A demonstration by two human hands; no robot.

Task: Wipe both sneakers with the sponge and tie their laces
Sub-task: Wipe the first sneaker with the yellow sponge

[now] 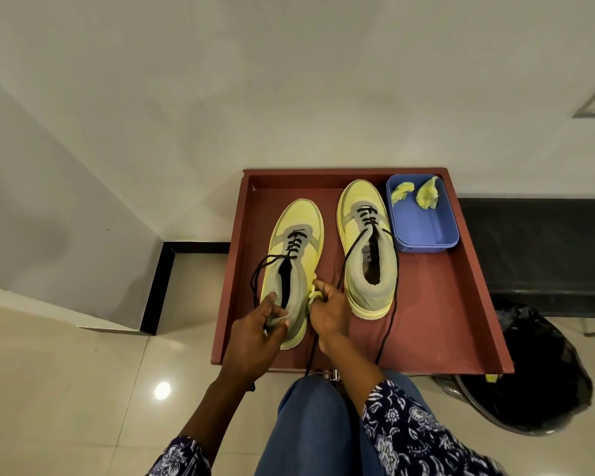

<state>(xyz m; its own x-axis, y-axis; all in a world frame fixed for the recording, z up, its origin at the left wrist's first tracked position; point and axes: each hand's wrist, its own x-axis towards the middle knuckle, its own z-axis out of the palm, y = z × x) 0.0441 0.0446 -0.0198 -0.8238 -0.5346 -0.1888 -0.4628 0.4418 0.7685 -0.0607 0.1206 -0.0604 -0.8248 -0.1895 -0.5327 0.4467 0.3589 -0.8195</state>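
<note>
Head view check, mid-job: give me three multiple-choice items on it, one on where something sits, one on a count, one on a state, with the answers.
1. Where is the blue tub?
A. Far right corner of the red tray
B. On the floor
C. Inside a sneaker

2. How many yellow sponge pieces lie in the tub?
A. None
B. Two
C. Five

3. The laces of the right sneaker are:
A. Tied in a bow
B. Removed
C. Untied, trailing over the tray

Answers: 1 A, the tub stands by the tray's far right rim. 2 B, two pieces lie at its far end. 3 C, black lace ends run loose past the heel.
</note>
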